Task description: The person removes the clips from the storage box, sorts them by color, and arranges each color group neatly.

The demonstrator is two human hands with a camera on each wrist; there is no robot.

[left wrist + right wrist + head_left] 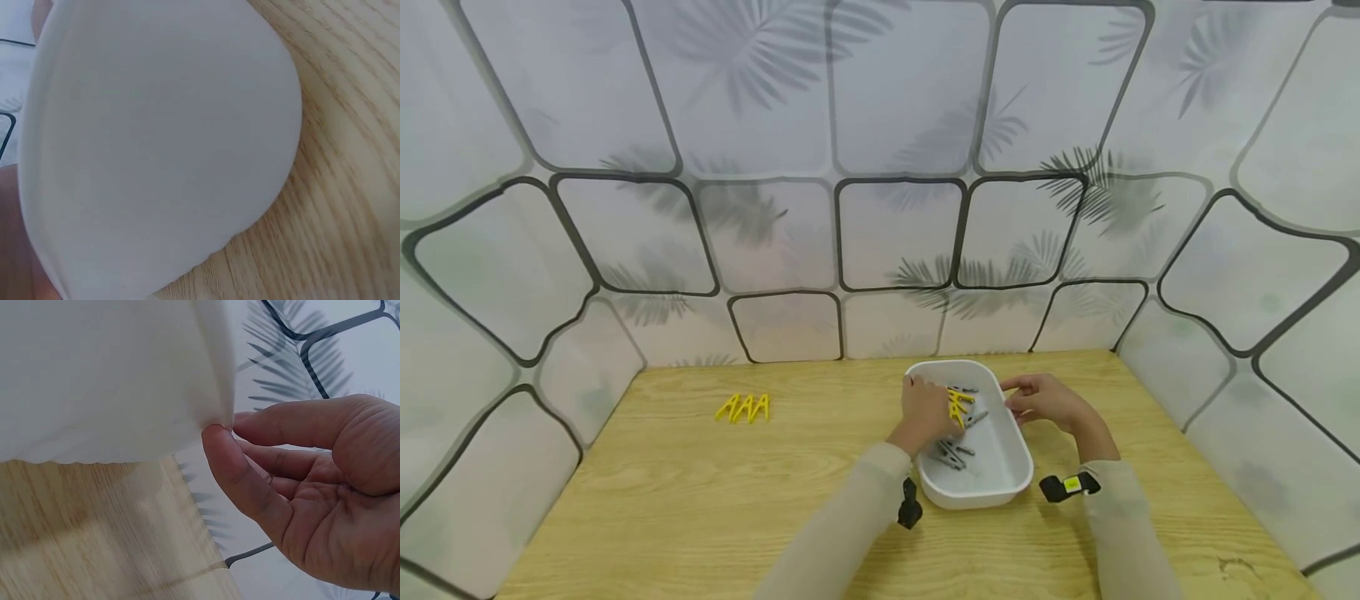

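A white plastic tray [992, 467] stands on the table, with yellow clothespins [957, 407] and several grey clothespins [951, 454] in it. My left hand [928, 410] reaches over the tray's left rim, beside the yellow clothespins. Its fingertips are hidden, and I cannot tell what they hold. In the left wrist view the tray wall [169, 125] covers most of that hand. My right hand [1048, 400] is at the tray's right rim. In the right wrist view its thumb [234, 469] and forefinger come together at the tray's edge, pinching it.
Three yellow clothespins [743, 407] lie in a row at the back left of the wooden table [700, 500]. Patterned curtains [775, 233] close in the table's back and both sides.
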